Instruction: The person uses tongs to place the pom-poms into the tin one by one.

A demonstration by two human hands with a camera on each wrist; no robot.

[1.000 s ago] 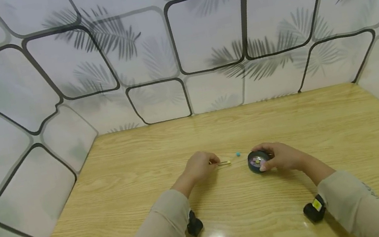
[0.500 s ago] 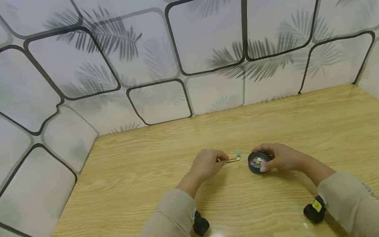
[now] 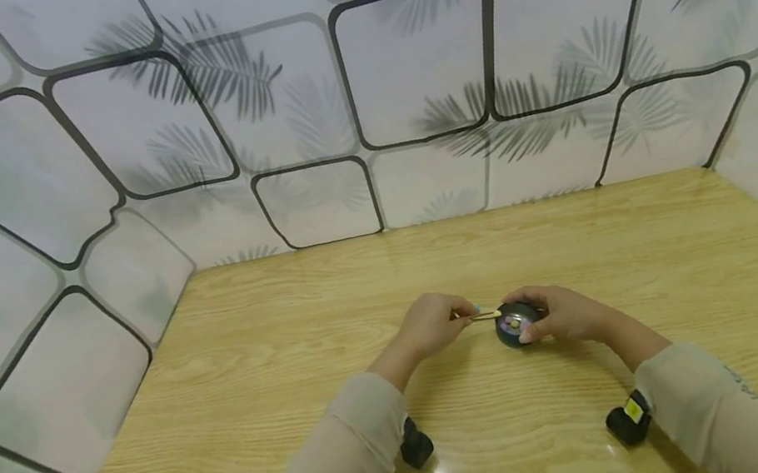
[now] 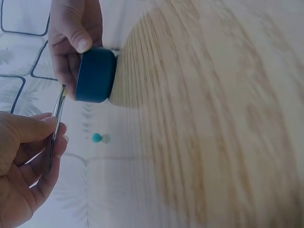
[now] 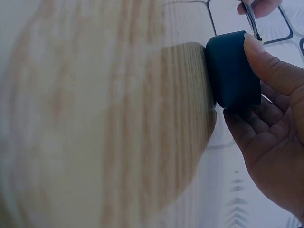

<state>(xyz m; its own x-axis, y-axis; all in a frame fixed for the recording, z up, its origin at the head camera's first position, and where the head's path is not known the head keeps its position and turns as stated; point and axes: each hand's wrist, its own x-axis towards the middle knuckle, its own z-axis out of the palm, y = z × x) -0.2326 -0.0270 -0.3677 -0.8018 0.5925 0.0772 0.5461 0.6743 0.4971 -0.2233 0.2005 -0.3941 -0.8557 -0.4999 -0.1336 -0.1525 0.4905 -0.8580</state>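
My left hand (image 3: 435, 323) pinches a pair of metal tweezers (image 4: 56, 116), and a small yellow bead (image 3: 497, 314) sits at their tips. Those tips are right at the rim of a small round dark blue bowl (image 3: 502, 336), whose inside is shiny metal. Several pink, purple and yellow beads (image 3: 514, 323) lie in it. From the other side my right hand (image 3: 564, 311) grips the bowl, thumb at the near rim and fingers round the far side, as the right wrist view shows. The bowl stands on the table.
A small turquoise bead (image 4: 97, 137) lies on the wooden table (image 3: 284, 388), left of the bowl and partly behind my left hand in the head view. A patterned wall (image 3: 409, 62) runs along the table's back edge.
My left hand has moved to the right with the tweezers, bringing the yellow bead past the turquoise one to the bowl's rim. The right hand and bowl have stayed in place.
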